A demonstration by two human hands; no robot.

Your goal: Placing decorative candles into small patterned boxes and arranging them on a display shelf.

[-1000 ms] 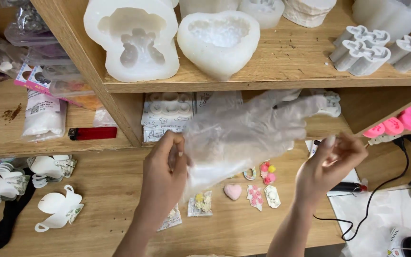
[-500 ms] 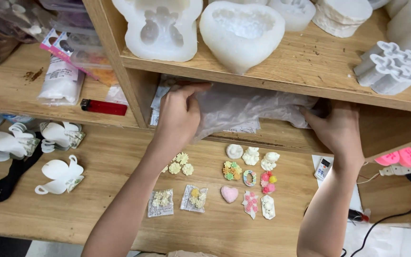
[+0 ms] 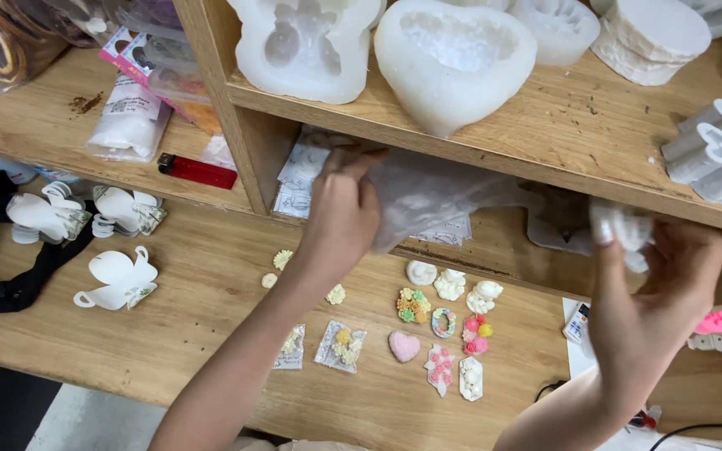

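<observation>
A clear plastic bag [image 3: 453, 196] is stretched between both hands, its long axis running from nine o'clock to three o'clock just under the edge of the wooden shelf [image 3: 545, 142]. The left hand [image 3: 343, 209] has its fingers pressed together, pinching the bag's nine-o'clock end at the mouth of the lower compartment. The right hand [image 3: 660, 280] pinches the bunched three-o'clock end between thumb and fingertips. Whether the bag holds anything cannot be told.

On the shelf, at twelve o'clock from the bag, sits a white heart-shaped silicone mould [image 3: 455, 60], its hollow facing up and empty; at its nine o'clock lies a white bear-shaped mould [image 3: 304, 46], also open upward.

On the wooden tabletop [image 3: 194, 334], at six o'clock from the bag, lie small decorative pieces: a pink heart [image 3: 404, 346], a cluster of coloured flowers [image 3: 414, 305] and two small clear packets [image 3: 340, 345] holding yellowish flowers. A red lighter [image 3: 198, 171] lies at nine o'clock from the left hand.
</observation>
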